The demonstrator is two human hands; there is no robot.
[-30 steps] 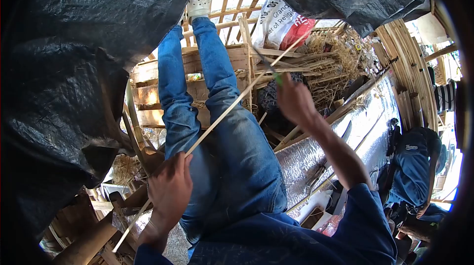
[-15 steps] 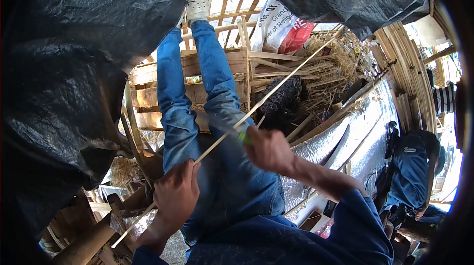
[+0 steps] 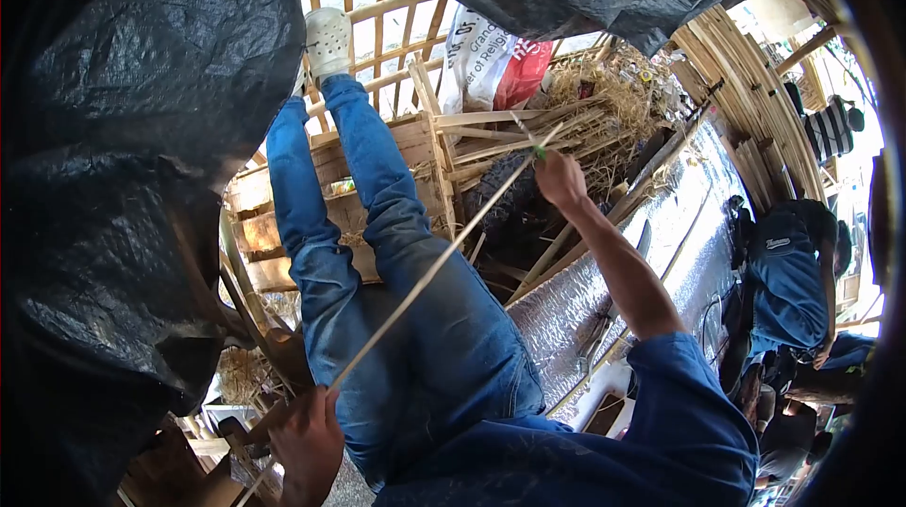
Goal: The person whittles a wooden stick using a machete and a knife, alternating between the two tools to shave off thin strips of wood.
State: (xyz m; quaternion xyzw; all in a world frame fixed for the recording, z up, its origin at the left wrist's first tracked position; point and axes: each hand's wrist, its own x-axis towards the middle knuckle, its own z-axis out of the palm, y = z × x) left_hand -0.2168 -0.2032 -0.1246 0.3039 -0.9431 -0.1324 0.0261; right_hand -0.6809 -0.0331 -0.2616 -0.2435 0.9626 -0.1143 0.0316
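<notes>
A long, thin bamboo strip (image 3: 425,280) runs slantwise above my jeans-clad legs (image 3: 439,318). My left hand (image 3: 310,441) is closed around its lower part, and the tail end sticks out below the wrist. Farther up, my right hand (image 3: 562,178) grips a knife (image 3: 522,126). A bit of green handle shows at the fingers, and the narrow blade lies across the strip near its far end. Whether the edge is cutting into the strip cannot be made out.
Black plastic sheeting (image 3: 123,177) hangs at left and overhead. Beyond my legs are wooden slats (image 3: 330,162), straw (image 3: 585,92) and a printed sack (image 3: 491,54). Silvery foil sheeting (image 3: 576,318) lies at right, with another person (image 3: 788,271) past it.
My right hand with the knife has moved up and away along the strip, and the arm is straighter. My left hand has shifted slightly lower, still holding the strip. The view has turned slightly.
</notes>
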